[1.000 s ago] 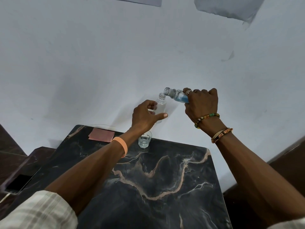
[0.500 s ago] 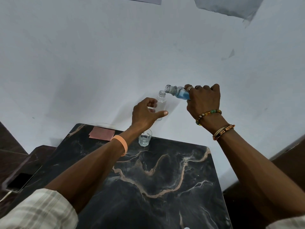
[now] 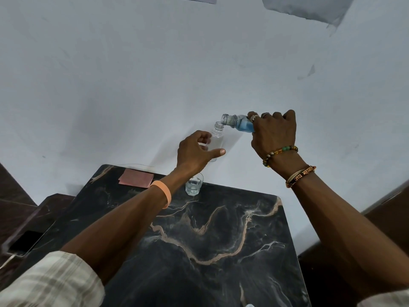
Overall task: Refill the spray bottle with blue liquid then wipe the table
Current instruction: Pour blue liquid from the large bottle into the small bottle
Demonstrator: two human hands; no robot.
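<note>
**Spray bottle held upright, refill bottle tipped at its neck**

Seen at mid-frame, in the air beyond the far edge of the dark marble table, against a pale wall. Gripped by the left hand, with the thumb stretched across the front of the clear body and the fingers curled round behind. Open at the top, threaded neck showing.

Just to the right and slightly higher: refill bottle, clear, with blue liquid pooled in the end nearest the palm. Tilted, mouth pointing left. Clasped by the right hand, knuckles up, fingers wrapped over the body, rings on two of them. Mouth just above and beside the spray bottle's neck. Cannot tell whether touching, nor whether anything is pouring.

On the left wrist, an orange wristband. On the right wrist, a bead bracelet and, lower down the arm, lettered bangles.

On the table near its far edge, below the left hand: small drinking glass, upright, with a little clear liquid inside. Left of it, at the far left corner: pink cloth, lying flat. At the lower left of the frame, off the table on a dark ledge: phone, screen dark. In the bottom left corner, a plaid sleeve.
</note>
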